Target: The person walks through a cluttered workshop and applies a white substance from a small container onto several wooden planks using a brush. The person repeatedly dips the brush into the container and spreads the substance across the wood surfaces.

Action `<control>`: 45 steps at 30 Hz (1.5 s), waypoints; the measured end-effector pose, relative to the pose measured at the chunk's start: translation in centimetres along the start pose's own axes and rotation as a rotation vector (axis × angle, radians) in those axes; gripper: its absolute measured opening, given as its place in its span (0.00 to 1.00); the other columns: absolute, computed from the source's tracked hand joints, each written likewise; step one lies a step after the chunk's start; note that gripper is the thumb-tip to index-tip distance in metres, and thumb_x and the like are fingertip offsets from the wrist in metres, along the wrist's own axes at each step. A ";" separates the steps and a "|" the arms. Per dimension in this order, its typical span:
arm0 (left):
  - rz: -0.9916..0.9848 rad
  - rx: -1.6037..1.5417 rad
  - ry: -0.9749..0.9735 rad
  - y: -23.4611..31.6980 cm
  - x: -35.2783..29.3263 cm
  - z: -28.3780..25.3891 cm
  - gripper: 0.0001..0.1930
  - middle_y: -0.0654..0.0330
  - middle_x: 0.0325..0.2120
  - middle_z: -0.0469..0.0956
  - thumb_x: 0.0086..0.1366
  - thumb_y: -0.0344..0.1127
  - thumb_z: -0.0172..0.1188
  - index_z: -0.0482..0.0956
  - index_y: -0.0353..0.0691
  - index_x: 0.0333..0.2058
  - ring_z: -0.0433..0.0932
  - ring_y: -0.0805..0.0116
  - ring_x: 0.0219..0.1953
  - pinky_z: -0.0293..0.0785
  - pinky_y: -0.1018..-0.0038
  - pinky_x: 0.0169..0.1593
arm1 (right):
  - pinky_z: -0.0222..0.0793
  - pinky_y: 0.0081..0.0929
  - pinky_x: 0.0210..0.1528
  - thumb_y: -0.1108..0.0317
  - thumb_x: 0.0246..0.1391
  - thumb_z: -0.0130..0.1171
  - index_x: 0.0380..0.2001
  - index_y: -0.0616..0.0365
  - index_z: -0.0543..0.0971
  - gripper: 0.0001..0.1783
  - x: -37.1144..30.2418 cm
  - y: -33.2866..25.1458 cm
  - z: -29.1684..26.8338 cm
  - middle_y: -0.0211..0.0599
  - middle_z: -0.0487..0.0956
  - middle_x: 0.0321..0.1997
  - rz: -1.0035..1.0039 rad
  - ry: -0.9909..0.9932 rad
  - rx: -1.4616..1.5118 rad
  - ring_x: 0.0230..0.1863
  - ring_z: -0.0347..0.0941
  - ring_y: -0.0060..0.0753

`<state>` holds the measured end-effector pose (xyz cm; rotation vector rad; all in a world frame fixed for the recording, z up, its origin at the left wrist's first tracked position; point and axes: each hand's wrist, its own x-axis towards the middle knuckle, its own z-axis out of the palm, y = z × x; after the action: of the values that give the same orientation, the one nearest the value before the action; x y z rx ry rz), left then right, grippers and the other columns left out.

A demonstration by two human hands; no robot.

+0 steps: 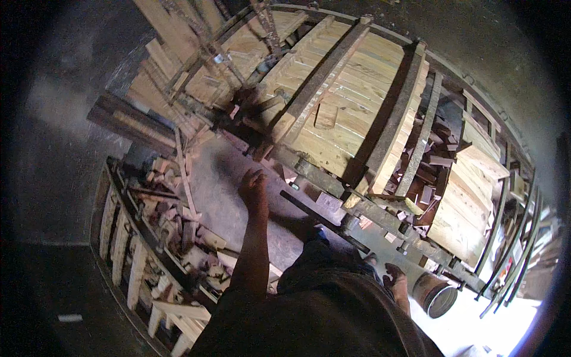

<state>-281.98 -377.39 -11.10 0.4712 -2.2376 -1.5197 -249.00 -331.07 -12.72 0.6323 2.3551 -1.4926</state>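
My left hand (254, 183) reaches forward above the floor, its fingers loosely bent and apart, with nothing visible in it. Just beyond it is the near end of a dark wooden bar (279, 128); I see no clear contact. This bar and a second dark bar (389, 119) lie across a wide panel of pale boards (363, 77), set side by side on a metal rack. My right hand (394, 278) hangs low beside my body, fingers apart and empty. A cylindrical container (439, 296) stands close to it.
A dark metal rod (318, 217) sticks out from the rack toward me. Wood offcuts (196, 232) are heaped on the left behind a slatted barrier (134, 256). More offcuts (431, 160) fill a gap between panels. Long boards (172, 35) lean at the far left.
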 end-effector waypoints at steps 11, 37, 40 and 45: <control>-0.178 -0.548 0.296 5.7 7.4 -15.2 0.20 0.51 0.38 0.77 0.65 0.29 0.58 0.71 0.20 0.52 0.78 0.61 0.38 0.77 0.67 0.42 | 0.73 0.39 0.52 0.70 0.51 0.58 0.51 0.57 0.78 0.21 7.6 -7.5 8.4 0.49 0.80 0.48 -0.192 -0.090 -0.595 0.49 0.77 0.51; 0.218 -0.023 -0.280 -9.5 77.3 2.4 0.46 0.41 0.62 0.64 0.54 0.29 0.68 0.51 0.24 0.66 0.65 0.53 0.64 0.59 0.67 0.66 | 0.75 0.35 0.48 0.71 0.50 0.58 0.52 0.58 0.77 0.23 10.6 -26.4 37.1 0.45 0.81 0.48 0.507 0.124 -0.079 0.46 0.78 0.42; 0.129 -0.026 -0.308 -10.1 79.4 3.4 0.46 0.43 0.62 0.65 0.55 0.31 0.68 0.51 0.25 0.67 0.66 0.54 0.63 0.62 0.68 0.64 | 0.75 0.35 0.48 0.70 0.50 0.58 0.52 0.58 0.78 0.23 12.0 -28.6 37.7 0.46 0.81 0.48 0.527 0.122 -0.100 0.46 0.78 0.42; 0.012 -0.029 -0.356 -9.7 80.6 4.6 0.36 0.48 0.56 0.73 0.57 0.36 0.67 0.65 0.30 0.61 0.73 0.59 0.57 0.67 0.67 0.60 | 0.75 0.35 0.48 0.70 0.50 0.58 0.52 0.59 0.78 0.23 13.1 -30.5 38.2 0.47 0.81 0.48 0.571 0.126 -0.118 0.46 0.78 0.43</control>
<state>-353.53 -416.03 -11.04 0.1869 -2.4682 -1.7403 -275.55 -374.12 -11.16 1.2650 2.0692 -1.0754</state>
